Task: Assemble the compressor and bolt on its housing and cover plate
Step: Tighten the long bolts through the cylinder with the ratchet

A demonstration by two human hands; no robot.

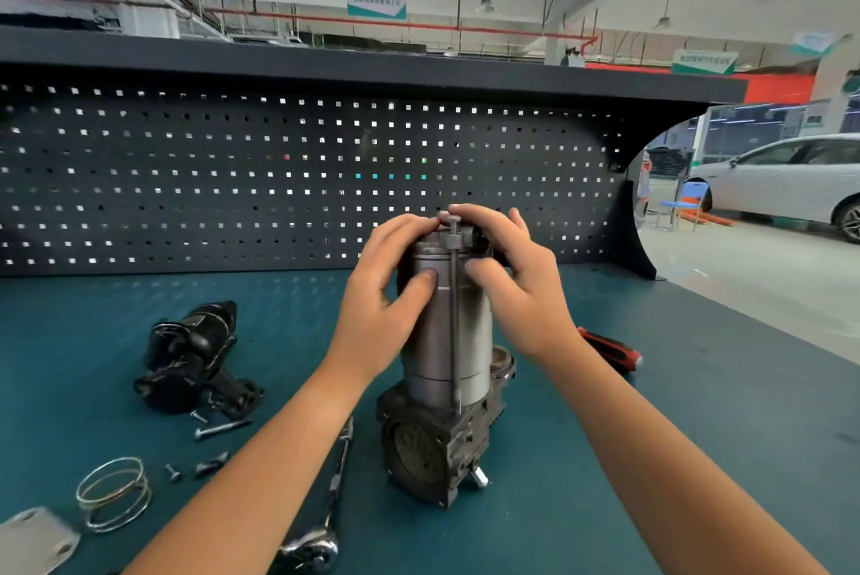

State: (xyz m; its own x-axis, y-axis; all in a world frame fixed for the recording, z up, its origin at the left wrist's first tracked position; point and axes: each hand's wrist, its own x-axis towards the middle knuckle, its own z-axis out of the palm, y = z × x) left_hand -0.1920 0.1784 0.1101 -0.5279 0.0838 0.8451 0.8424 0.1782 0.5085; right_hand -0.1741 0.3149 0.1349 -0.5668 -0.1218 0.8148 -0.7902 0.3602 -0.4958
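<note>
The left hand (pixel 386 295) wraps the upper wall of the cylinder housing (pixel 477 342), which stands upright on the compressor crankcase (pixel 433 449) below the grip. The right hand (pixel 512 276) clasps the top, fingertips (pixel 465 212) seemingly pinching the head of the long bolt (pixel 453 323) between the thumbs. Started crooked, that bolt could cross-thread; a slackened hold could tip the housing.

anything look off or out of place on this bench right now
The long bolt down the front of the cylinder isn't seated: its head stands above the top lug, under the right hand. Loose bolts lie scattered on the mat. Nothing looks spilled or broken.
</note>
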